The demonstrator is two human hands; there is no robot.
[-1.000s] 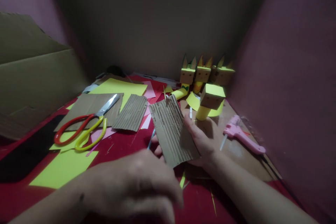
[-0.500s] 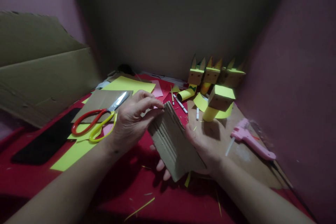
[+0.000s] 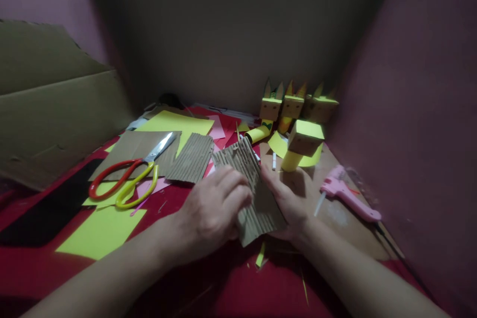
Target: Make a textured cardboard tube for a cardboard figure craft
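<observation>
A piece of corrugated cardboard is tilted up between my two hands, its ridges laid bare across the upper part. My right hand grips it along the right side, thumb on the edge and the other fingers hidden behind. Curled fingers of my left hand press on the cardboard's left side; their tips are hidden. Left of it, a second ridged cardboard piece lies beside scissors with one red and one yellow handle.
Yellow paper and a black flat object lie at left, before a large cardboard sheet. On the right, a pink glue gun rests on a cardboard base near a yellow-topped box figure. Several eared box figures stand behind.
My left hand has moved from the cardboard's top corner down to its left side, and its fingers are curled. More bare ridges show. The second ridged piece has come into sight.
</observation>
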